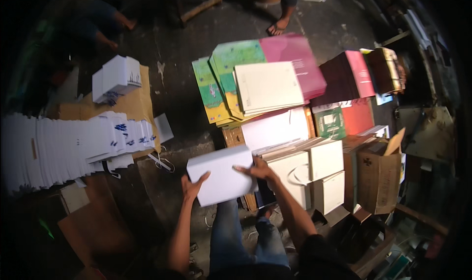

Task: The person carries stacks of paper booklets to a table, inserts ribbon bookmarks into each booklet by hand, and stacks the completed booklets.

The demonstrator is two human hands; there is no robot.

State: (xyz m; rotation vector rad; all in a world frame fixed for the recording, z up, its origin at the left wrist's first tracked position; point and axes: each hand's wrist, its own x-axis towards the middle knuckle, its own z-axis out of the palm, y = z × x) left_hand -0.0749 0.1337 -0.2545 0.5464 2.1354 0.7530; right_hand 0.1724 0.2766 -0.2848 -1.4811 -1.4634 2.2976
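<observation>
Between my two hands is a thick white block of paper (221, 174), held in front of my legs and slightly tilted. My left hand (193, 184) grips its left edge, thumb on the top face. On the right edge my right hand (258, 169) holds it the same way, with its thumb lying over the top. The fingers under the block are hidden. Just beyond my right hand stand stacks of cream boards (285, 169). To the left lies a long fanned row of white paper sets (59, 150), some with blue marks.
Green and pink printed covers (290, 54) lie at the back under cream sheets (269, 86). A white paper stack (115, 78) rests on brown cardboard (140, 103) at the left. An open carton (378, 179) stands at the right. Another person's foot (279, 25) is at the top.
</observation>
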